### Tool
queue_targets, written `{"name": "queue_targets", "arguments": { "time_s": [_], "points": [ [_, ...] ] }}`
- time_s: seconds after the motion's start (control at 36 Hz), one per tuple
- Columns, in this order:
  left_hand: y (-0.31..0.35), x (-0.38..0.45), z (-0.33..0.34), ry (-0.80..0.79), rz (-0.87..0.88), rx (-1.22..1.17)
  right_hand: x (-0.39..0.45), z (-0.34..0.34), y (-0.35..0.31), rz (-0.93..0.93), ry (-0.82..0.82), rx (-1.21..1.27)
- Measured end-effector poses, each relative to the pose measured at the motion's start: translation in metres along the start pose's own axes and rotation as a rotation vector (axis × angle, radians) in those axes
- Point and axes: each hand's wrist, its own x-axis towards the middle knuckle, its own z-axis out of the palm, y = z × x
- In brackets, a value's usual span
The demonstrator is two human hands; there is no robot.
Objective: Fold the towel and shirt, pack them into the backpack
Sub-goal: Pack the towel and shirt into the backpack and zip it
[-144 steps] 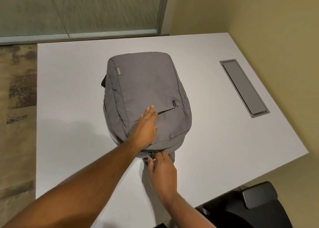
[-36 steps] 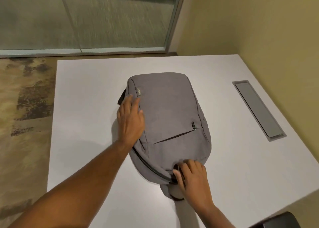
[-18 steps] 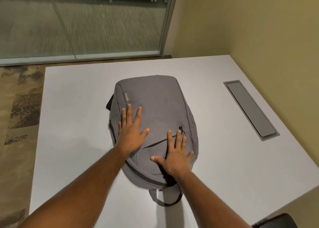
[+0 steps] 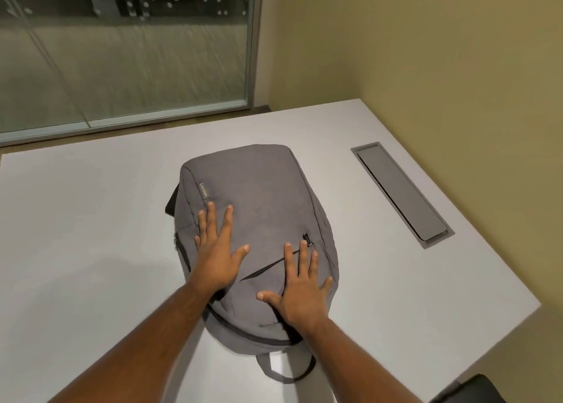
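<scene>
- The backpack [image 4: 259, 238] lies flat mid-desk [image 4: 91, 226], front panel up, carry loop [image 4: 285, 369] toward the near edge.
- Both hands rest on it with fingers spread wide and flat, holding nothing: left hand [image 4: 217, 259] on the left half, right hand [image 4: 300, 293] nearer, over the slanted pocket zip [image 4: 268, 267].
- The main zip [image 4: 243, 331] looks closed along the near curve, so packing seems done (my reading; only a final pat-down may remain).
- No towel or shirt is in view; presumably inside, which cannot be confirmed.
- The zip's far run is out of sight, a dark chair [image 4: 475, 392] is cut off at the corner, and the glass wall [image 4: 122, 52] is blurred.
</scene>
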Motion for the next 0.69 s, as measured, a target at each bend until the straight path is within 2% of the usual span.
{"name": "queue_targets", "arguments": {
  "time_s": [0.69],
  "points": [
    [0.194,0.128,0.142,-0.077,0.127,-0.033,0.096,-0.094,0.221,0.116,0.070,0.092]
  ]
}}
